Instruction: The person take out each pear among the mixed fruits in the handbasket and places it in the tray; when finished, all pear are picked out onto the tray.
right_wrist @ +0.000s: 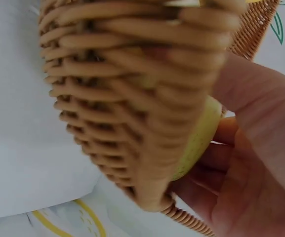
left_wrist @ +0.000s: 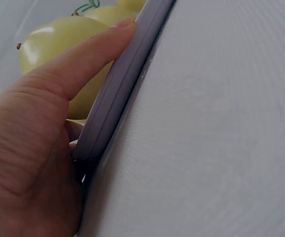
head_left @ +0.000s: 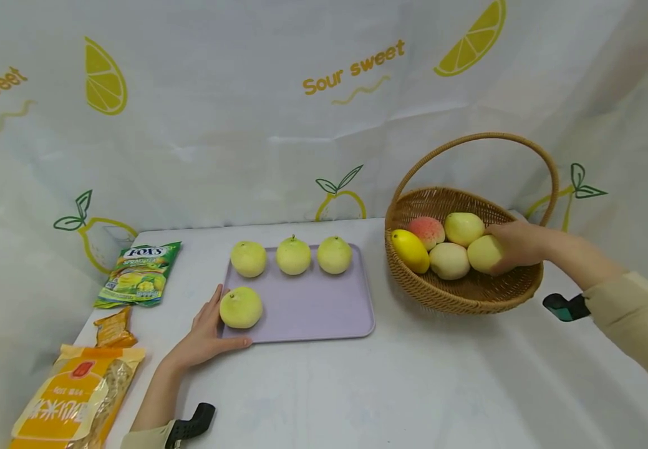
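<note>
My left hand (head_left: 208, 333) holds the front left corner of a lilac tray (head_left: 312, 312), thumb along its front rim and fingers at its left side. Beside that hand, a round yellow-green pear (head_left: 241, 307) sits on the tray. Similar pears (head_left: 293, 255) stand in a row along its back. Over at the right, my right hand (head_left: 517, 244) reaches into a wicker basket (head_left: 441, 299) and grips a yellow-green pear (head_left: 483, 254). In the right wrist view the basket's wall hides part of this pear (right_wrist: 201, 138). Fingers curl around its far side.
Also inside the basket are a peach (head_left: 427, 232), a yellow mango-like fruit (head_left: 410, 251), a pale round fruit (head_left: 449, 260) and another pear (head_left: 464, 228). The basket handle (head_left: 492, 135) arches above. At left lie a green candy bag (head_left: 141, 274), a small orange packet (head_left: 115, 327) and a large orange bag (head_left: 71, 399).
</note>
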The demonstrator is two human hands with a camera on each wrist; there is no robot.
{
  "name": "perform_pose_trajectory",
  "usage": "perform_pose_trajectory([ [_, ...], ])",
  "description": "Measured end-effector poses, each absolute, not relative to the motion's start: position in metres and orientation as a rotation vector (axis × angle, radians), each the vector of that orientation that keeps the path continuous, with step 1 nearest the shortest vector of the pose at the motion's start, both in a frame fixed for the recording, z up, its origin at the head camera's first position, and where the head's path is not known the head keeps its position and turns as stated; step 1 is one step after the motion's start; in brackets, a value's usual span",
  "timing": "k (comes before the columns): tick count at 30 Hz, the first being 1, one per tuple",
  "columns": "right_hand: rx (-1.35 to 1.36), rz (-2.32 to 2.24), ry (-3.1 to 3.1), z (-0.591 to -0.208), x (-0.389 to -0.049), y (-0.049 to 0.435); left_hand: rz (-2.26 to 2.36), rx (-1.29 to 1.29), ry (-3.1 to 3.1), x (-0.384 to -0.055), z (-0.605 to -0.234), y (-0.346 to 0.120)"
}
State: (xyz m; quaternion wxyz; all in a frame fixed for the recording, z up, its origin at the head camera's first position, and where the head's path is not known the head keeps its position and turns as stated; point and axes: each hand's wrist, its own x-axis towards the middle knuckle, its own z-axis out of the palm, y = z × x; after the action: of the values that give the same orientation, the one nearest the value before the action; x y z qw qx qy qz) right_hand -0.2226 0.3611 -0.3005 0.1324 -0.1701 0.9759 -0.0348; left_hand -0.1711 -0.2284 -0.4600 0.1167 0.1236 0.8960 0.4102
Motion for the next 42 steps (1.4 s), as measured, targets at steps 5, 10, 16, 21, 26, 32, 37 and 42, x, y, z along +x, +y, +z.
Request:
perform_pose_trajectory([
  [5, -0.543, -0.112, 2.888, -0.3, -0.219, 0.361, 1.192, 0.353, 2.63, -0.17, -0.459, -0.228],
  [10, -0.528, -0.141, 2.939, -0.298, -0.212, 0.357, 1.183, 0.345, 2.635, -0.17, -0.457, -0.229],
  [16, -0.494, -0.268, 3.003, -0.299, -0.198, 0.352, 1.191, 0.359, 2.636, -0.17, -0.459, -0.229],
  [21, -0.469, -0.391, 3.032, -0.302, -0.186, 0.348, 1.206, 0.372, 2.632, -0.171, -0.46, -0.23],
  [26, -0.386, -0.521, 3.039, -0.305, -0.179, 0.342, 1.209, 0.373, 2.629, -0.171, -0.461, -0.229],
  [32, -0.163, -0.722, 2.984, -0.306, -0.172, 0.332, 1.21, 0.368, 2.626, -0.172, -0.462, -0.229],
  [37, -0.065, -0.891, 2.943, -0.307, -0.168, 0.322, 1.199, 0.383, 2.639, -0.172, -0.462, -0.229],
  [42, -0.021, -1.121, 2.857, -0.308, -0.169, 0.31, 1.209, 0.4, 2.646, -0.172, -0.462, -0.229],
])
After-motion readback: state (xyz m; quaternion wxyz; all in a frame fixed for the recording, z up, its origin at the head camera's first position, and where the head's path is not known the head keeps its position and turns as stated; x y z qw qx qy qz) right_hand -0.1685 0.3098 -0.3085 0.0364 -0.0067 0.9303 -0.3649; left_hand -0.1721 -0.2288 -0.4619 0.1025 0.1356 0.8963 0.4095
